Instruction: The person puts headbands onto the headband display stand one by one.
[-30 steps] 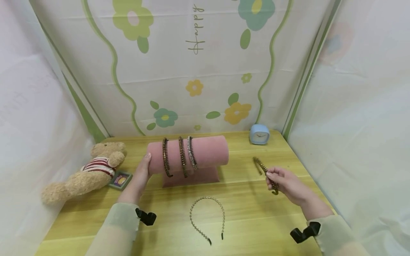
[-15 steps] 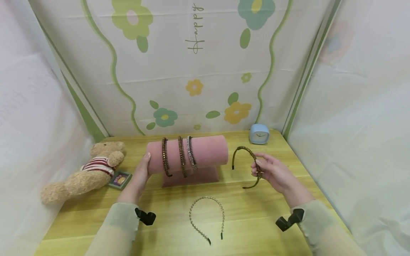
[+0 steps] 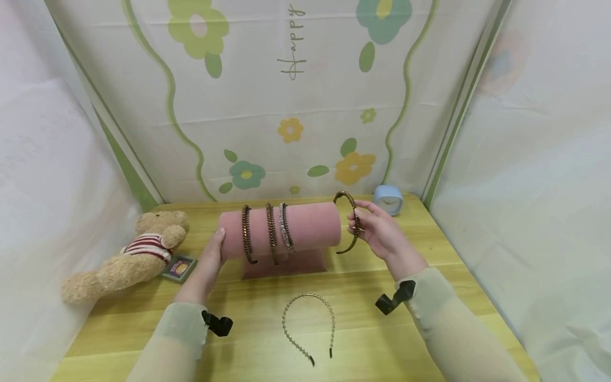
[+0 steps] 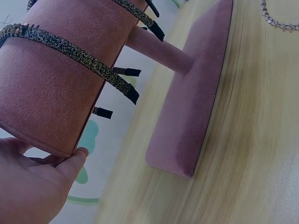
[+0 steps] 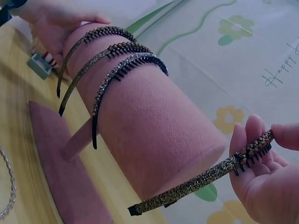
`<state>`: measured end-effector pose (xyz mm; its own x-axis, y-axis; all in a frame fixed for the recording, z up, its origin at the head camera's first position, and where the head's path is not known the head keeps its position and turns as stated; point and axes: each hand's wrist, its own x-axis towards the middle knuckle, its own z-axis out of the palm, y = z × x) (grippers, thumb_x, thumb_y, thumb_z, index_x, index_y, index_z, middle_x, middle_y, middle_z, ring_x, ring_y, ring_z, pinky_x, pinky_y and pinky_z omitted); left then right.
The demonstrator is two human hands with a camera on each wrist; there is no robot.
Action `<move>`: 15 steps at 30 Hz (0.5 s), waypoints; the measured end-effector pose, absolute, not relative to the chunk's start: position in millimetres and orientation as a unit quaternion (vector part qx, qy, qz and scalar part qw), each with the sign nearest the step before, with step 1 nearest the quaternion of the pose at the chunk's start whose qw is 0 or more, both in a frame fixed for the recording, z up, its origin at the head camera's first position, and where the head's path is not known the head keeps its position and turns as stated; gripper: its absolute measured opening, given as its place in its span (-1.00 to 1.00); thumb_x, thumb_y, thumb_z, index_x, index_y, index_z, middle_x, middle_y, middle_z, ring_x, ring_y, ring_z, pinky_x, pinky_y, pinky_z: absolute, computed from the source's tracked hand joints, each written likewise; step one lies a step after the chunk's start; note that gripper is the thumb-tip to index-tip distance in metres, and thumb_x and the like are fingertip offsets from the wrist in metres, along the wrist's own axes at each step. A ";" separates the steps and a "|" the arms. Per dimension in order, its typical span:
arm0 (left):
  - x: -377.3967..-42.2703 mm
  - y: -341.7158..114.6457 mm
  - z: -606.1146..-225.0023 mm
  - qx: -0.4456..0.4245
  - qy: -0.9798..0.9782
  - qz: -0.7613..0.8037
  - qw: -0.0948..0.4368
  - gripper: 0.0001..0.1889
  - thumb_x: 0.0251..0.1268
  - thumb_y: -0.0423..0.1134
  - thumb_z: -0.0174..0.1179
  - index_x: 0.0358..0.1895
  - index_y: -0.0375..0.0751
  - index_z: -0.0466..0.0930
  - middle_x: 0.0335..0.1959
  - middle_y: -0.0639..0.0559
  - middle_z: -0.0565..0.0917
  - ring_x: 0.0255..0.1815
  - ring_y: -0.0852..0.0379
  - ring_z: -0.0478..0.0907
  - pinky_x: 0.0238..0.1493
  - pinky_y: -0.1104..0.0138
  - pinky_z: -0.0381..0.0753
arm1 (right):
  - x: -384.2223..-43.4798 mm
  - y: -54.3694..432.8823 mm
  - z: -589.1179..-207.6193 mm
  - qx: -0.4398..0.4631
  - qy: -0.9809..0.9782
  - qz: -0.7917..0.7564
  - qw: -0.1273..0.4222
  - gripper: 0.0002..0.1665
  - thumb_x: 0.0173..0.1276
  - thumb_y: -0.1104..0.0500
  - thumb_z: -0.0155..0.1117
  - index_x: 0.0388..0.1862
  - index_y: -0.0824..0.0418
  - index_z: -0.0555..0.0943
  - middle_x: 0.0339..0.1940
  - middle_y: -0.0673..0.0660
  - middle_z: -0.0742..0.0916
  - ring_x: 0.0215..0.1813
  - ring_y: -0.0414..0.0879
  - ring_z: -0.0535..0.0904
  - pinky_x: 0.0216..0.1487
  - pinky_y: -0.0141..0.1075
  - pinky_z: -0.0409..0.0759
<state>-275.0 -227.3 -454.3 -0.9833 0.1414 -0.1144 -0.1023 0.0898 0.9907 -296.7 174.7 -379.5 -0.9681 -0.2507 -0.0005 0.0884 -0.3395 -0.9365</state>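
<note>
A pink velvet headband stand (image 3: 312,225), a horizontal roll on a foot, carries three headbands: two bronze-toned ones (image 3: 246,233) and a silver glittery one (image 3: 285,228). My left hand (image 3: 210,260) grips the roll's left end, its thumb on the rim in the left wrist view. With my right hand (image 3: 382,233) I pinch a bronze toothed headband (image 5: 196,182) between thumb and fingers. It stands upright at the roll's right end, its far arm partly hidden behind the roll in the head view. A thin beaded headband (image 3: 308,295) lies on the table in front.
A teddy bear (image 3: 138,260) in a striped shirt lies at the left, beside a small framed picture (image 3: 179,268). Behind my right hand stands a blue clock (image 3: 387,200). White printed cloth (image 3: 315,95) closes off the back and sides of the wooden table (image 3: 382,339).
My right hand has carried the bronze headband leftward and up to the roll's right end, turning it so its arch stands upright. My left hand and the stand have kept their place.
</note>
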 end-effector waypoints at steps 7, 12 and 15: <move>-274.1 -228.4 -453.9 0.008 0.735 0.672 0.094 -0.06 0.38 0.50 -0.42 0.62 -0.04 -0.30 0.61 -0.01 -0.14 0.57 0.01 -0.19 0.52 0.03 -0.12 | -307.6 158.2 -374.9 -0.057 0.574 -0.809 0.111 -0.54 0.59 0.31 -0.06 0.38 0.38 0.16 -0.31 0.11 0.65 -0.31 -0.14 0.61 -0.10 -0.26 0.67; -274.7 -226.9 -453.2 0.014 0.733 0.674 0.090 -0.11 0.43 0.45 -0.45 0.62 -0.04 -0.29 0.61 -0.02 -0.14 0.57 0.01 -0.18 0.52 0.04 -0.12 | -311.8 145.9 -374.4 -0.051 0.587 -0.800 0.113 -0.55 0.56 0.34 -0.03 0.33 0.45 0.18 -0.34 0.13 0.67 -0.32 -0.14 0.64 -0.12 -0.25 0.69; -274.8 -225.6 -452.8 0.016 0.731 0.677 0.089 -0.13 0.45 0.43 -0.46 0.62 -0.05 -0.29 0.61 -0.03 -0.14 0.57 0.00 -0.18 0.52 0.05 -0.13 | -313.0 139.8 -373.9 -0.044 0.611 -0.784 0.101 -0.54 0.54 0.37 0.00 0.31 0.51 0.20 -0.33 0.16 0.65 -0.31 -0.13 0.64 -0.14 -0.27 0.70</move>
<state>-274.8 -225.6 -452.8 -0.9836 0.1438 -0.1087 -0.0975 0.0832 0.9918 -313.0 139.8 -373.9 -0.9756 -0.2126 -0.0548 0.1051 -0.2329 -0.9668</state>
